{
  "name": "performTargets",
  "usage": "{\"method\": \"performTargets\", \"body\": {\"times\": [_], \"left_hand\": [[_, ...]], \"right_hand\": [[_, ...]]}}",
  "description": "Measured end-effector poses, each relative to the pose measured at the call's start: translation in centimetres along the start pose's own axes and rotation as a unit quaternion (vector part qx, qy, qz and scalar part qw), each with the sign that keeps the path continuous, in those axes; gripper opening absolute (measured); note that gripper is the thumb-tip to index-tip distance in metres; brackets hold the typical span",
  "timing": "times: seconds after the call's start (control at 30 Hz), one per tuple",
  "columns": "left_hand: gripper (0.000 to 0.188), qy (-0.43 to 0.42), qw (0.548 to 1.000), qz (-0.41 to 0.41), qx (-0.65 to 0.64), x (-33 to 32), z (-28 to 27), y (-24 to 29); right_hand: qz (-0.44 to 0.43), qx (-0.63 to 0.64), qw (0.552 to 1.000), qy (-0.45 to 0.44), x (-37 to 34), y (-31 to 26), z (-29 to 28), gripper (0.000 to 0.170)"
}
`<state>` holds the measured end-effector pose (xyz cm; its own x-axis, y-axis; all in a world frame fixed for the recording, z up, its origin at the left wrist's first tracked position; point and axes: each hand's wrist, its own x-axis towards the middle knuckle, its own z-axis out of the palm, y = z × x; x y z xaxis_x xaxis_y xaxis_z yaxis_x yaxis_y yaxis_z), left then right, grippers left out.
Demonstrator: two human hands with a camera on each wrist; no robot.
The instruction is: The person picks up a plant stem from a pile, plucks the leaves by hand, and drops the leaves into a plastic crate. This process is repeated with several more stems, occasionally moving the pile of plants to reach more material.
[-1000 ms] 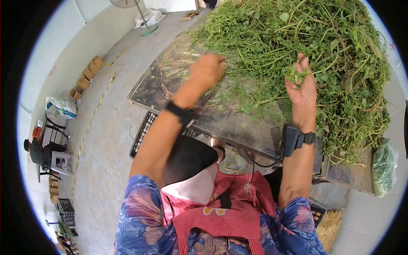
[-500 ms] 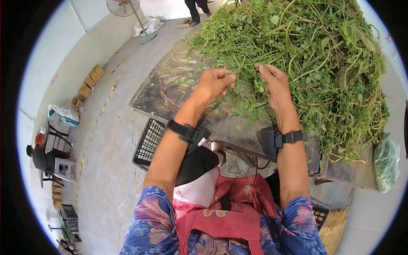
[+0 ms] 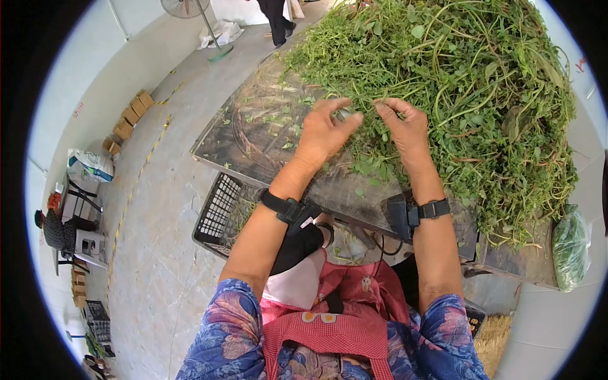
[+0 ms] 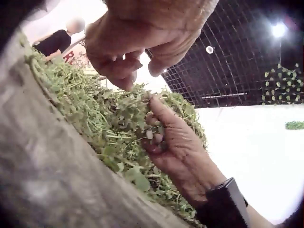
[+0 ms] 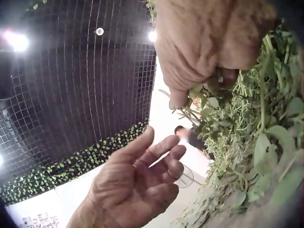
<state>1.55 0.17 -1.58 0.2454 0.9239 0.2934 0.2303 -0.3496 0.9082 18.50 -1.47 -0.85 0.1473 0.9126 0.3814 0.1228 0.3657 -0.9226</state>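
Observation:
A large heap of leafy green stems (image 3: 456, 95) covers the right and far part of the dark table (image 3: 345, 193). At its near edge the right hand (image 3: 408, 130) pinches a small leafy sprig (image 5: 209, 102) between thumb and bent fingers; the right wrist view shows its stems poking past the thumb. Facing it, a short gap away, is the left hand (image 3: 322, 132). Its fingers (image 5: 159, 152) are loosely bent with thumb apart and nothing between them. Part of the sprig is hidden inside the right hand.
Scattered leaves lie on the table's left part. Below its front edge stands a black plastic crate (image 3: 218, 209). A filled plastic bag (image 3: 571, 247) sits at the right corner. Behind are a standing fan (image 3: 206, 25), a walking person's legs (image 3: 275, 19) and a seated person (image 3: 58, 231).
The right hand has moved left from over the heap, and the left hand has come right from the table's left part, so the two are close together. A person's legs have appeared behind.

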Motion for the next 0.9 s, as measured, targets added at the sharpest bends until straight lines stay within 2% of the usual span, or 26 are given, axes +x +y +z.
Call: {"method": "performTargets", "body": {"times": [0.03,0.07,0.1,0.13,0.17,0.2,0.27,0.3,0.37,0.43,0.57,0.6,0.67,0.7,0.73,0.77,0.87,0.9], "left_hand": [[0.033,0.02,0.999,-0.009,-0.045,0.0,-0.2,0.1],[0.037,0.041,0.995,-0.017,-0.089,0.0,-0.5,0.7],[0.037,0.041,0.995,-0.017,-0.089,-0.2,-0.7,1.6],[0.037,-0.015,0.979,-0.112,-0.167,-0.5,-1.0,2.6],[0.036,-0.069,0.946,-0.205,-0.243,-0.8,-1.2,3.1],[0.036,-0.067,0.945,-0.206,-0.244,-0.7,-1.2,2.8],[0.031,-0.143,0.884,-0.257,-0.365,-0.3,-1.1,1.8],[0.031,-0.142,0.884,-0.257,-0.365,-0.3,-1.1,1.4],[0.022,-0.14,0.879,-0.173,-0.423,-0.2,-1.1,0.9],[0.019,-0.111,0.883,-0.177,-0.421,-0.1,-1.0,0.0],[0.013,-0.06,0.882,-0.169,-0.435,-0.1,-1.4,-0.6],[0.013,-0.059,0.882,-0.169,-0.435,-0.1,-1.5,-0.5],[0.011,-0.028,0.903,-0.16,-0.398,-0.2,-1.6,-0.3],[0.011,-0.027,0.903,-0.161,-0.398,-0.2,-1.7,-0.2],[0.011,-0.015,0.927,-0.145,-0.345,-0.2,-1.7,-0.2],[0.012,-0.003,0.948,-0.129,-0.291,-0.2,-1.6,0.0],[0.013,0.012,0.967,-0.105,-0.231,-0.6,-1.4,0.5],[0.013,0.012,0.967,-0.107,-0.231,-0.6,-1.2,0.4]], "right_hand": [[-0.078,-0.064,0.995,0.025,0.1,0.4,0.0,0.015],[-0.077,-0.064,0.995,0.024,0.0,0.4,0.2,0.015],[-0.114,-0.086,0.989,0.04,-0.1,0.2,0.5,0.013],[-0.151,-0.108,0.981,0.056,-0.3,0.0,0.7,0.011],[-0.151,-0.108,0.981,0.054,-0.4,-0.1,0.9,0.011],[-0.163,-0.129,0.977,0.053,-0.5,-0.2,1.1,0.011],[-0.175,-0.149,0.972,0.05,-0.7,-0.1,1.5,0.012],[-0.174,-0.145,0.973,0.033,-0.8,0.1,1.7,0.014],[-0.174,-0.141,0.975,0.017,-0.9,0.0,2.0,0.016],[-0.154,-0.218,0.963,-0.025,-1.2,-0.4,2.2,0.019],[-0.144,-0.226,0.962,-0.061,-1.5,-0.5,2.6,0.021],[-0.145,-0.178,0.972,-0.058,-1.4,-0.1,2.8,0.02],[-0.146,-0.129,0.979,-0.055,-1.2,0.1,2.8,0.02],[-0.106,-0.107,0.987,-0.057,-1.1,0.0,2.6,0.019],[-0.065,-0.085,0.993,-0.058,-1.1,-0.1,2.4,0.018],[-0.065,-0.084,0.993,-0.058,-1.0,-0.3,2.2,0.018],[-0.072,-0.082,0.993,-0.04,-0.7,-0.3,1.7,0.019],[-0.045,-0.069,0.996,-0.039,-0.6,0.0,1.7,0.019]]}}
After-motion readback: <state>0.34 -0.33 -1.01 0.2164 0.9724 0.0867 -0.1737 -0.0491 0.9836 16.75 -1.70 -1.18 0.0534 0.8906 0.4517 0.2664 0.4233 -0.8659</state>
